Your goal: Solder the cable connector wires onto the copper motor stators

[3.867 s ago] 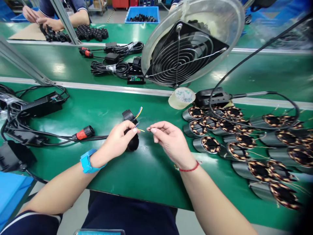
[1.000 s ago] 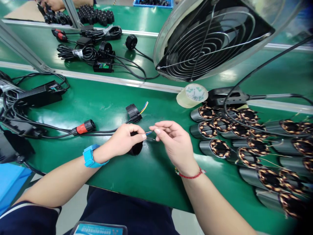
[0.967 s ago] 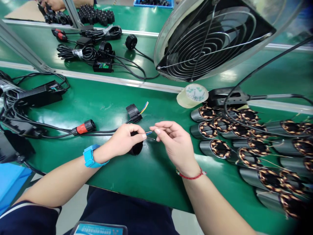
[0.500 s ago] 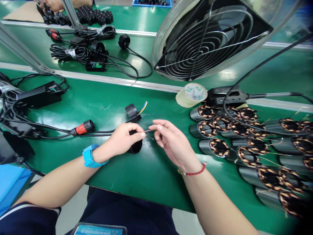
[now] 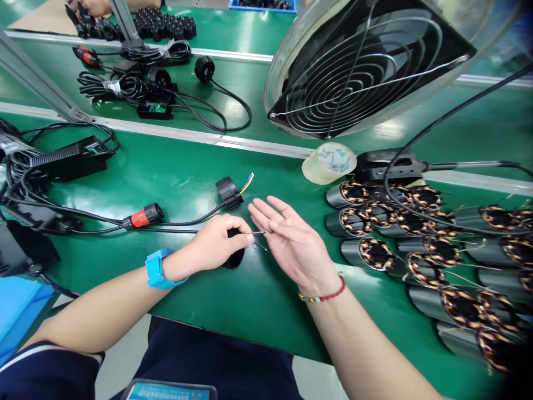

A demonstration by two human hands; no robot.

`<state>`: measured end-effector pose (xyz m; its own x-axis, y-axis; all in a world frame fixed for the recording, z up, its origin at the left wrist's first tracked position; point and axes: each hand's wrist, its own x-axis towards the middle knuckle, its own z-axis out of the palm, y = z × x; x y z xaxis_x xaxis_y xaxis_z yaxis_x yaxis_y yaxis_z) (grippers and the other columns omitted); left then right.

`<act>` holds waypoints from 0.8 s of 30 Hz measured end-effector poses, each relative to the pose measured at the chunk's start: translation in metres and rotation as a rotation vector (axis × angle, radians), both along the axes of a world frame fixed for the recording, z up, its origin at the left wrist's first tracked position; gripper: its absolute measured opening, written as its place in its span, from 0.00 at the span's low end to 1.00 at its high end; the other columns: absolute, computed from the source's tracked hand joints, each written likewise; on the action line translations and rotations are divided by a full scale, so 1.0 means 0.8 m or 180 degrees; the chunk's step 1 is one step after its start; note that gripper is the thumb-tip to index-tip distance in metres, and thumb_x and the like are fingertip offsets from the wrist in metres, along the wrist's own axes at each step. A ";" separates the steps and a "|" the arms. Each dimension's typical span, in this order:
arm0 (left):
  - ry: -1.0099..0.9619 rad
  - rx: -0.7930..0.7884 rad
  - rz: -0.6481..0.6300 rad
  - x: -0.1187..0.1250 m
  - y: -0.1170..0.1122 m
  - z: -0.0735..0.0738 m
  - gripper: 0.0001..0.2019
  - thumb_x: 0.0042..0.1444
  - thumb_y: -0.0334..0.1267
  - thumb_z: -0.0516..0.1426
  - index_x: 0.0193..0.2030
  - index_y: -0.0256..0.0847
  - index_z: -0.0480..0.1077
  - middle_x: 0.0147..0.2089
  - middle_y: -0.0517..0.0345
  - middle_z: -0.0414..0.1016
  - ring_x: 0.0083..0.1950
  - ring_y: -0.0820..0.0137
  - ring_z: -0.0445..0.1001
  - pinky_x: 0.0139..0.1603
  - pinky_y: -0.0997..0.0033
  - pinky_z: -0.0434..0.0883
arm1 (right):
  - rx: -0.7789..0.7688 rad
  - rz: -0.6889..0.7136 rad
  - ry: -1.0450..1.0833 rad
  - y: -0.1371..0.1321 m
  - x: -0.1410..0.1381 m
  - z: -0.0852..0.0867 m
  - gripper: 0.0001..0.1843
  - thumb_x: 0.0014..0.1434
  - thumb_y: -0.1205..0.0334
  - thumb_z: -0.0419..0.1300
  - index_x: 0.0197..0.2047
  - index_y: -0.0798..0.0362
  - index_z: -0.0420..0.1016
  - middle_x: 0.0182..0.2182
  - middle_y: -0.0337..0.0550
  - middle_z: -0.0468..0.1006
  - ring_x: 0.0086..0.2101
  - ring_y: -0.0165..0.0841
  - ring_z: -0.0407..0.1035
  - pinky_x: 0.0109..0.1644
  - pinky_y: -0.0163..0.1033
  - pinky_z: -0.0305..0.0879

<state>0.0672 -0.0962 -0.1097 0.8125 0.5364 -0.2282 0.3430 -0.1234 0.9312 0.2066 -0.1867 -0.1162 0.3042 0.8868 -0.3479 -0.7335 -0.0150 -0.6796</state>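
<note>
My left hand [image 5: 219, 241] is closed round a black round connector [image 5: 233, 258] on the green bench and pinches its thin wires [image 5: 259, 233], which stick out to the right. My right hand [image 5: 291, 241] is open, palm up, fingers stretched out, just right of the wire tips, holding nothing. A second black connector [image 5: 229, 191] with blue and yellow wire ends lies just beyond my hands, on a black cable with a red-and-black plug [image 5: 144, 216].
Several motor stators with copper windings [image 5: 416, 239] lie in rows at the right. A tape roll [image 5: 328, 163] and a black tool [image 5: 385, 164] sit behind them, a big fan [image 5: 358, 61] above. Black boxes and cables [image 5: 62, 161] crowd the left; more cables [image 5: 137, 89] lie on the far belt.
My right hand has let go of the wire tip and opened flat, palm up. My left hand keeps its hold on the connector and wires.
</note>
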 end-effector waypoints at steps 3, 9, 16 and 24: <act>-0.0118 0.0045 0.0074 0.001 -0.004 0.000 0.07 0.56 0.36 0.55 0.29 0.37 0.69 0.29 0.62 0.72 0.31 0.75 0.67 0.36 0.75 0.64 | 0.0047 -0.0055 0.0219 0.004 -0.016 0.001 0.25 0.52 0.76 0.57 0.52 0.50 0.64 0.52 0.45 0.77 0.55 0.35 0.69 0.69 0.51 0.51; -0.0053 0.0230 0.0183 0.002 -0.010 0.001 0.07 0.57 0.39 0.57 0.35 0.38 0.73 0.34 0.60 0.75 0.34 0.72 0.69 0.37 0.73 0.64 | 0.0151 -0.0252 0.0172 0.011 -0.040 0.000 0.31 0.50 0.75 0.56 0.57 0.47 0.58 0.56 0.44 0.73 0.58 0.34 0.66 0.68 0.50 0.52; -0.0058 0.0721 0.0313 0.002 -0.011 0.003 0.05 0.56 0.35 0.57 0.32 0.40 0.75 0.33 0.61 0.76 0.36 0.71 0.70 0.40 0.72 0.64 | 0.0212 -0.0245 -0.0452 0.007 -0.053 0.000 0.30 0.56 0.66 0.57 0.60 0.43 0.55 0.61 0.43 0.67 0.62 0.34 0.59 0.67 0.49 0.55; -0.0192 0.0254 0.0297 0.001 0.002 -0.002 0.07 0.56 0.37 0.58 0.30 0.37 0.73 0.32 0.62 0.76 0.35 0.73 0.71 0.39 0.74 0.65 | -0.0271 0.0027 -0.1538 -0.005 -0.026 -0.008 0.11 0.56 0.58 0.62 0.44 0.47 0.76 0.49 0.41 0.76 0.52 0.34 0.68 0.57 0.42 0.64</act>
<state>0.0682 -0.0943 -0.1116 0.7692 0.6249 -0.1339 0.3000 -0.1681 0.9390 0.1859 -0.1905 -0.1225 0.4415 0.8645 -0.2401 -0.3343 -0.0899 -0.9382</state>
